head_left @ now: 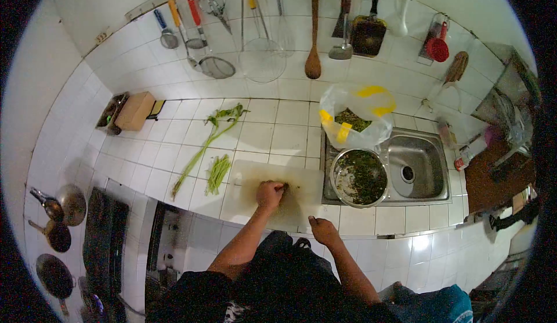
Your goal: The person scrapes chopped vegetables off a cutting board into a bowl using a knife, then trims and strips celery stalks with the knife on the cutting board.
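Note:
Over the middle of a pale cutting board [243, 198], my left hand [270, 195] has its fingers drawn together around something small and dark that I cannot make out. My right hand [324, 230] is closed at the board's front right edge; what it holds, if anything, is hidden. Left of the board lie cut green stalks [218, 175] and a long leafy stalk [200, 152]. To the right, a metal bowl [360, 178] holds chopped greens, and behind it a plastic bag [371, 105] stands open with more greens inside.
A steel sink [415, 166] lies right of the bowl. Utensils, including a wooden spoon [313, 65], hang on the tiled wall. A cardboard box [135, 111] stands at the back left. Pans [55, 275] are at the far left. Teal cloth [455, 305] shows at the bottom right.

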